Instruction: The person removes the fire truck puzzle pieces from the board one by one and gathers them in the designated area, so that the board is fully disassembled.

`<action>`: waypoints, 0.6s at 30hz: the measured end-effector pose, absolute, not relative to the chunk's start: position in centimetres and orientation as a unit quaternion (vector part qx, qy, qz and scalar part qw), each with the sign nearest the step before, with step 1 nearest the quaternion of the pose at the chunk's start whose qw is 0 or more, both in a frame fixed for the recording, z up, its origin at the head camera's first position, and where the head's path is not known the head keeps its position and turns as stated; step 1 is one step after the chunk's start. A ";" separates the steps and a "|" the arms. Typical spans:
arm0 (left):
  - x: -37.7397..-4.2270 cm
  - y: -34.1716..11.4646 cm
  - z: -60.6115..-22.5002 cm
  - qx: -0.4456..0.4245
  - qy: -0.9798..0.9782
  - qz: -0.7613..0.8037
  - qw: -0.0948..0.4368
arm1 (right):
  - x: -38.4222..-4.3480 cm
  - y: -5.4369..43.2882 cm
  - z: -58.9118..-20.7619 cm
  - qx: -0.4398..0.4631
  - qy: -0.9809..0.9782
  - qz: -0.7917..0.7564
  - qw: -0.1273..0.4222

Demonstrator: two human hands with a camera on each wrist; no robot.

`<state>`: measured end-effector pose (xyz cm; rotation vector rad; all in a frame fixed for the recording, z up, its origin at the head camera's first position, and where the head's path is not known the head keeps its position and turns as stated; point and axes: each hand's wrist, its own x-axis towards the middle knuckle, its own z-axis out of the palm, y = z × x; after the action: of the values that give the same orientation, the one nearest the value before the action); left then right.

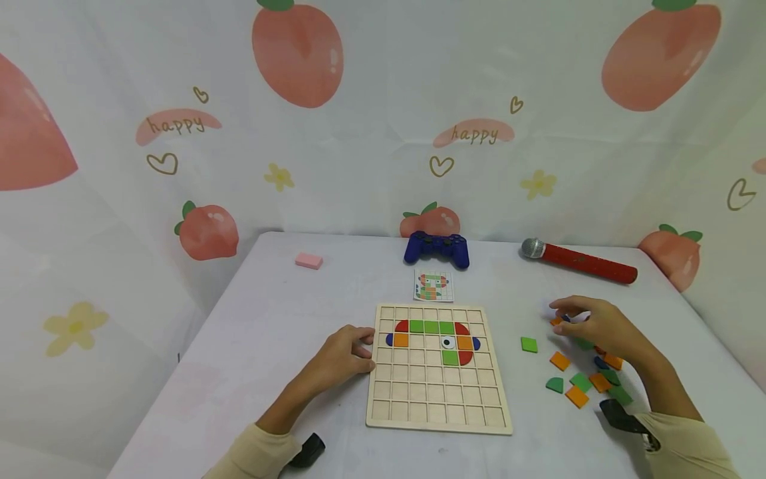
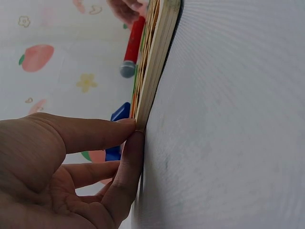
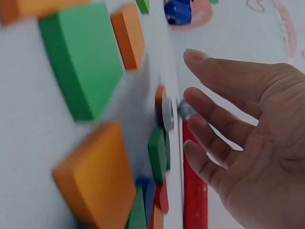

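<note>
My left hand (image 1: 345,359) pinches the left edge of a wooden grid board (image 1: 419,412) between thumb and forefinger; the left wrist view shows the fingertips at the board's side (image 2: 155,71). Red, green, orange and blue tiles lie in the upper squares, with one eye tile (image 1: 448,342). My right hand (image 1: 598,326) hovers over a scatter of loose tiles, fingers apart and loosely bent, holding nothing. Below its fingertips lie an orange tile (image 3: 160,98) and a white round piece (image 3: 167,114). Other loose pieces include an orange square (image 1: 577,397) and a green quarter-round (image 1: 554,384).
Behind the board lies a pattern card (image 1: 433,286), with a blue game controller (image 1: 437,249) beyond it. A red microphone (image 1: 586,263) lies at the back right, a pink block (image 1: 308,261) at the back left. A green square (image 1: 529,344) sits between board and scatter.
</note>
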<state>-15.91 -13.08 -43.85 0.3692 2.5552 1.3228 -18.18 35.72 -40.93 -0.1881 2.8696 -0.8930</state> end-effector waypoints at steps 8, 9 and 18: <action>-15.9 -13.1 -43.9 0.123 0.876 0.451 0.119 | -18.4 37.7 -41.5 -0.045 0.952 -0.288 0.096; -15.9 -13.1 -43.9 0.123 0.876 0.450 0.119 | -18.5 37.8 -41.5 -0.044 0.952 -0.287 0.098; -15.9 -13.1 -44.0 0.126 0.876 0.451 0.119 | -18.5 38.2 -41.8 -0.040 0.951 -0.286 0.107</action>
<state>-15.95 -13.13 -43.98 0.3680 2.5606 1.3176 -18.55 38.23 -41.79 -0.1172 2.8011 -0.8413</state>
